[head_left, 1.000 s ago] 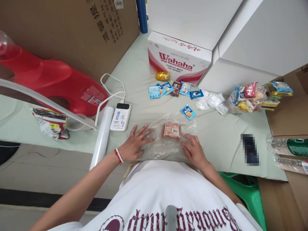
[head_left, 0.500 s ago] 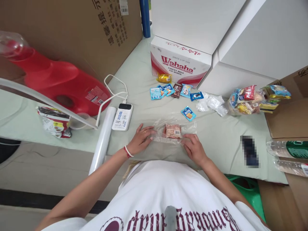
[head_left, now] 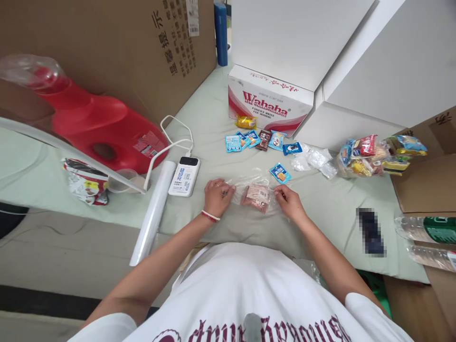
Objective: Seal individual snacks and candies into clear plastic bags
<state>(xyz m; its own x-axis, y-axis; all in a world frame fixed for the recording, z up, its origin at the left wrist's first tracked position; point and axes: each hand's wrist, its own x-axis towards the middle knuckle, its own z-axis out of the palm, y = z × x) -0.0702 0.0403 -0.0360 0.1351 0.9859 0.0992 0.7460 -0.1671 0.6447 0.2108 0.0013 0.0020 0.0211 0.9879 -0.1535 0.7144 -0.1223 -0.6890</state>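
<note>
A pink-brown snack packet [head_left: 257, 196] lies wrapped in a sheet of clear plastic film [head_left: 249, 183] on the pale green table cover [head_left: 213, 118]. My left hand [head_left: 218, 196] pinches the film at the packet's left side. My right hand [head_left: 289, 201] pinches the film at its right side. The packet sits between the two hands, slightly tilted.
A blue snack packet [head_left: 280, 173] lies just beyond. Several small packets [head_left: 254, 139] lie before a Wahaha box [head_left: 269, 102]. A film roll [head_left: 153, 212], power bank [head_left: 184, 175], red jug [head_left: 99, 130], snack bag [head_left: 366, 154], bottles [head_left: 427, 230] and cardboard box [head_left: 107, 52] surround.
Both hands went from lying flat on the spread film to gripping it at the packet's sides. The film has been folded up and bunched around the packet.
</note>
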